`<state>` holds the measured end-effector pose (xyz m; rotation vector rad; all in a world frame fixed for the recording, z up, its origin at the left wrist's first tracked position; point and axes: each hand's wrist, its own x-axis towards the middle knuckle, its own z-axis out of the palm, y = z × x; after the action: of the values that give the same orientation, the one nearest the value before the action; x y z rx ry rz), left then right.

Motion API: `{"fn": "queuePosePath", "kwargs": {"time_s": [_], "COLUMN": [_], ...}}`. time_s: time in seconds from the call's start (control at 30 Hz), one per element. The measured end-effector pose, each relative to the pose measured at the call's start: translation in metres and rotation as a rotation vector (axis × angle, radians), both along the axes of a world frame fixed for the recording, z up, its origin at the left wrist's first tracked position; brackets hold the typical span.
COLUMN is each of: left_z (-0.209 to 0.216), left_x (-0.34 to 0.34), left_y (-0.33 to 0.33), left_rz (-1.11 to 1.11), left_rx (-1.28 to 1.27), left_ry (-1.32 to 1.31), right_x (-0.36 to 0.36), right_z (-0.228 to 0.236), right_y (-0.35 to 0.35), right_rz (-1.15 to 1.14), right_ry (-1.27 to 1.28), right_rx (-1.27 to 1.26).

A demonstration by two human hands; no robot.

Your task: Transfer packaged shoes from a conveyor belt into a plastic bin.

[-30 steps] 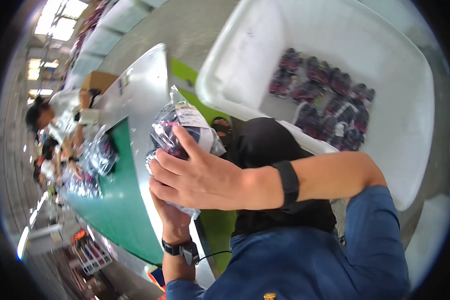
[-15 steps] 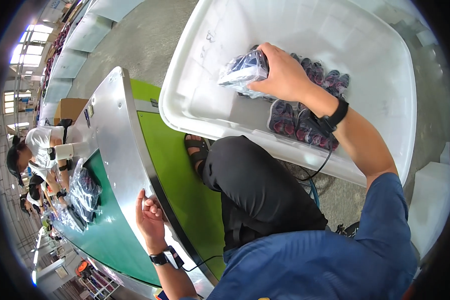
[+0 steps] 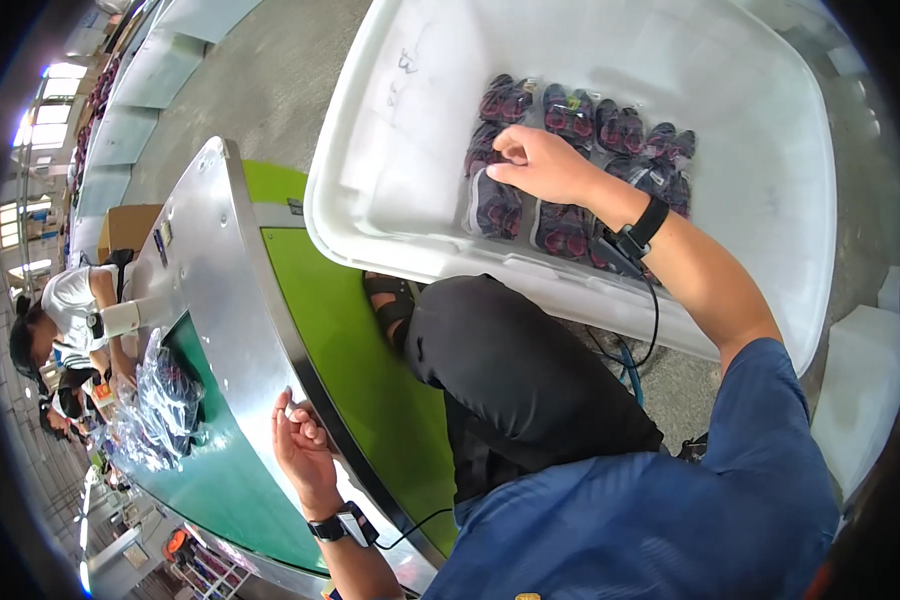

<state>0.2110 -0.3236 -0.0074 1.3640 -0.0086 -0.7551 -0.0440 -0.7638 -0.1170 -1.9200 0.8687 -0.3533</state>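
Note:
Over the large white plastic bin (image 3: 400, 180), my right hand (image 3: 545, 168) hangs above the shoes with its thumb and fingers apart, holding nothing. Just below its fingertips lies a pair of dark shoes in clear plastic (image 3: 497, 207), at the left end of the near row. Several more bagged pairs of dark shoes with pinkish-red details (image 3: 570, 115) lie in rows on the bin's floor; my hand and forearm hide some of them. My left hand (image 3: 305, 455) is palm up by the metal edge of the workbench (image 3: 225, 300), fingers loosely curled and apart, with nothing in it.
Clear-bagged shoes (image 3: 170, 395) lie on the bench's green mat (image 3: 240, 480). Beyond them a person in a white shirt (image 3: 70, 300) works at the bench, with others farther off. A cardboard box (image 3: 127, 232) stands behind the bench. A cable (image 3: 655, 330) hangs from my right wrist.
My right hand has let go of the bagged pair of shoes, which now lies at the left of the near row. The left hand has barely moved.

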Motion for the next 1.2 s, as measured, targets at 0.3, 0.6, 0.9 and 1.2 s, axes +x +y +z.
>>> {"fn": "queuePosePath", "kwargs": {"time_s": [0.3, 0.6, 0.9, 1.2], "left_z": [0.0, -0.004, -0.002, -0.012], "left_x": [0.001, -0.002, -0.004, -0.007], "left_y": [0.005, 0.012, 0.008, 0.01], "left_rz": [-0.042, 0.009, -0.012, -0.038], "left_rx": [-0.028, -0.023, 0.025, 0.04], "left_ry": [-0.007, -0.04, -0.193, -0.217], "right_x": [0.051, 0.031, -0.108, -0.106], "right_z": [0.145, 0.1, 0.07, 0.088], "right_y": [0.07, 0.064, 0.128, 0.105], "right_rz": [0.312, 0.35, 0.434, 0.314], "right_ry": [-0.294, -0.072, 0.483, 0.487], "right_rx": [0.2, -0.075, -0.038, -0.484]}}
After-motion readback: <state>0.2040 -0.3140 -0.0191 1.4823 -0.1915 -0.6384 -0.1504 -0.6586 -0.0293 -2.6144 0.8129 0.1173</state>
